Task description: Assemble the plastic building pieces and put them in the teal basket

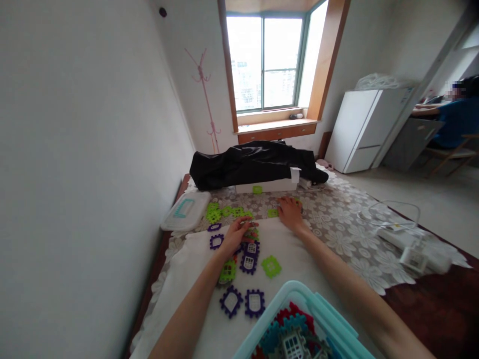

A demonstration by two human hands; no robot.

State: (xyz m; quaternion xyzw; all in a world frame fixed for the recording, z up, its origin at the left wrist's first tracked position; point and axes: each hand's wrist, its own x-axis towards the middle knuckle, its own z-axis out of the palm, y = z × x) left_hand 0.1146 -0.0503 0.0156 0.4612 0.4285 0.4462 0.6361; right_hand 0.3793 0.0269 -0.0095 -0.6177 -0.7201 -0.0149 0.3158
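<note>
My left hand (235, 237) hangs over a loose group of purple gear-edged plastic tiles (249, 257), its fingertips at a green tile (250, 233). Whether it grips that tile is hard to see. My right hand (290, 214) lies palm down on the lace tablecloth (337, 234), covering an orange-edged tile (298, 202) in part. Beside it rests a small green tile (273, 213). Further green tiles (213, 213) lie in a cluster at the far left. A teal plastic basket (295, 291) full of mixed tiles sits nearest me, between my forearms.
A white cloth (194, 284) lies under the near tiles. Past the tiles are a long white box (265, 186) and a black fabric bundle (250, 164). A clear plastic box (186, 211) lies at the left, white cables (389, 212) at the right. A seated person (449, 122) works far right.
</note>
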